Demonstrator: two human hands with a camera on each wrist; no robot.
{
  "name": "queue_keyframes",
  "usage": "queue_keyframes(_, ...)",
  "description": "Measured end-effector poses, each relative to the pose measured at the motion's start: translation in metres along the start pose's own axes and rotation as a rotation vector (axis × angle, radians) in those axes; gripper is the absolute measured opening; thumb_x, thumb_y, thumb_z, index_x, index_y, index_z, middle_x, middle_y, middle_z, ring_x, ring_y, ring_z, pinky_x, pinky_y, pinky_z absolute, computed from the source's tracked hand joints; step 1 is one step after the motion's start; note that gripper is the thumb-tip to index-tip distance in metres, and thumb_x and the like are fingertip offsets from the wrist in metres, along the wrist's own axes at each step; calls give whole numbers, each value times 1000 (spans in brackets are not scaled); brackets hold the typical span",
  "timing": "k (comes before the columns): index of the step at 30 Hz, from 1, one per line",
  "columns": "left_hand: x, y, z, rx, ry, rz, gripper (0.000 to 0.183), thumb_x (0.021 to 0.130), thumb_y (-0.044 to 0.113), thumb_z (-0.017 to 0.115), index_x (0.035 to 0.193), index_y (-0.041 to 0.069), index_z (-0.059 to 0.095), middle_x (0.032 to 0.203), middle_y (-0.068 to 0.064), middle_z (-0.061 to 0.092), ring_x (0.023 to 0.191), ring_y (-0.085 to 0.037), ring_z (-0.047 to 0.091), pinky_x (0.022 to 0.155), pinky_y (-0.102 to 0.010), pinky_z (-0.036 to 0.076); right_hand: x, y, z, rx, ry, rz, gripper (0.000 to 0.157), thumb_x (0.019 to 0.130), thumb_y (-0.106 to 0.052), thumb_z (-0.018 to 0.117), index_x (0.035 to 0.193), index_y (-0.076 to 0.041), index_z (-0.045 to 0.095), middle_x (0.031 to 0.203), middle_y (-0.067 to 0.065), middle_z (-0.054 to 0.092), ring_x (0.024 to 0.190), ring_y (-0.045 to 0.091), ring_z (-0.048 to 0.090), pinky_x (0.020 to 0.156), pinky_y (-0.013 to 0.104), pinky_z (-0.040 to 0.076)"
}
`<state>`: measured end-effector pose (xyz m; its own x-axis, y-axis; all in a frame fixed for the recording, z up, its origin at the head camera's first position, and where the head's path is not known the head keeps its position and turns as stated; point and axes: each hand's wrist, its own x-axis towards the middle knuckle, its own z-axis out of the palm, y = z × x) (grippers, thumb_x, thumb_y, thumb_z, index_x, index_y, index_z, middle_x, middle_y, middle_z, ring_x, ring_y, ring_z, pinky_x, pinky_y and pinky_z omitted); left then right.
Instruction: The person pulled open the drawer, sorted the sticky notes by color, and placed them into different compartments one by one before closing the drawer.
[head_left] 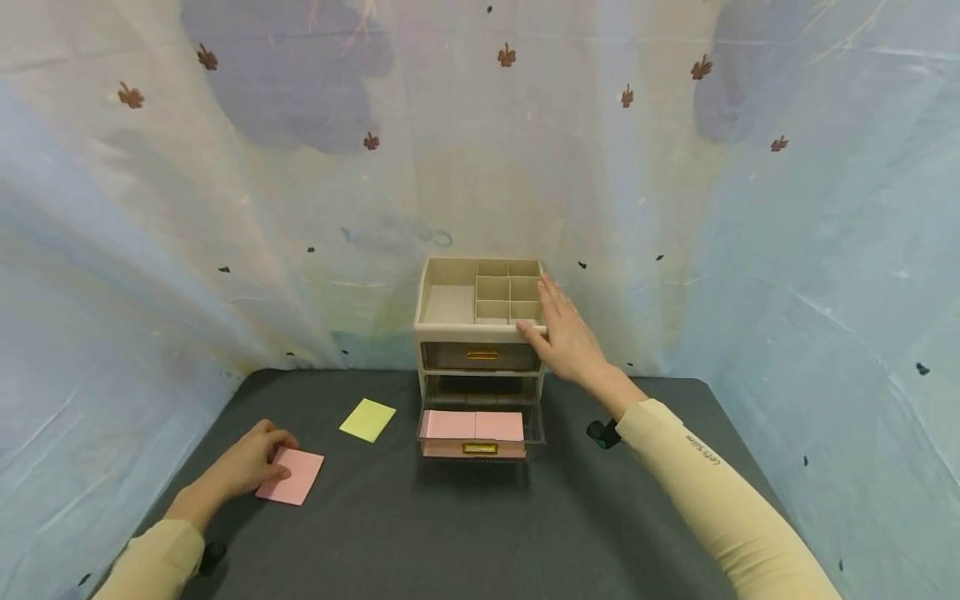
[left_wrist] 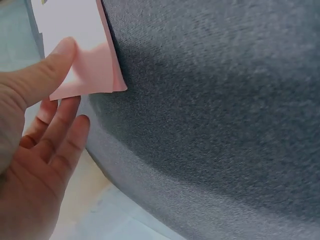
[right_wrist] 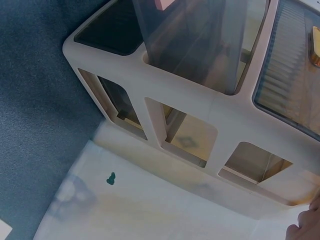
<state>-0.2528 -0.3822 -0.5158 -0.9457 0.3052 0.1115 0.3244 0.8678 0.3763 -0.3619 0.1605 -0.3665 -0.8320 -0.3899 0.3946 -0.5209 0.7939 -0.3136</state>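
Note:
On the left of the table my left hand (head_left: 251, 461) pinches a pad of pink sticky notes (head_left: 300, 477) by its edge. In the left wrist view the thumb lies on top of the pink pad (left_wrist: 92, 65) and the fingers are beneath. My right hand (head_left: 572, 340) rests with extended fingers on the top right edge of a cream desktop drawer organizer (head_left: 482, 333). One clear drawer (head_left: 534, 425) of it is pulled out, with pink sticky note pads (head_left: 498, 425) side by side inside. Only a few fingertips (right_wrist: 305, 222) show in the right wrist view, at the organizer's side.
A yellow sticky note pad (head_left: 367, 420) lies between the left hand and the organizer. The closed upper drawer (head_left: 442, 356) has a gold handle. Divided compartments (head_left: 492, 288) form the top. Dark cloth covers the table (head_left: 390, 533), and a patterned curtain (head_left: 480, 183) hangs behind.

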Motion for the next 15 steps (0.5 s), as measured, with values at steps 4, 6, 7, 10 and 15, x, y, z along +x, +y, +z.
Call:
queue_keyframes(4,-5,3,2,13,67,8,24,83,7,86,104,12,76,102,-6,56,86,-16,52,71,-34,49,0,0,0,-4,-4,0,87,109,-59,36,167,-5,3,175,11,0,161,34,7,129,49,10)
queue_keyframes(6,-7,4,2,13,95,12,21,85,5,84,103,12,76,103,-7,56,86,-16,53,70,-34,49,0,0,0,-3,-5,2,87,109,-59,36,167,-5,3,175,11,0,161,33,7,129,49,10)
queue_keyframes(7,-8,5,2,15,106,13,20,86,4,83,103,13,76,103,-7,57,86,-16,53,70,-34,49,-1,0,0,-2,-6,3,86,109,-59,37,167,-5,3,175,11,0,161,33,7,129,49,10)
queue_keyframes(10,-11,9,2,17,136,16,19,88,4,82,103,14,76,103,-6,58,85,-15,54,68,-34,49,0,-1,-1,0,-8,4,86,109,-58,38,167,-5,4,175,11,1,161,33,6,129,49,10)
queue_keyframes(15,-14,16,-1,16,194,40,19,89,3,81,103,14,77,100,1,62,85,-11,58,70,-35,52,0,1,0,1,-10,4,87,109,-60,36,168,-6,2,175,10,0,161,31,5,129,48,10)
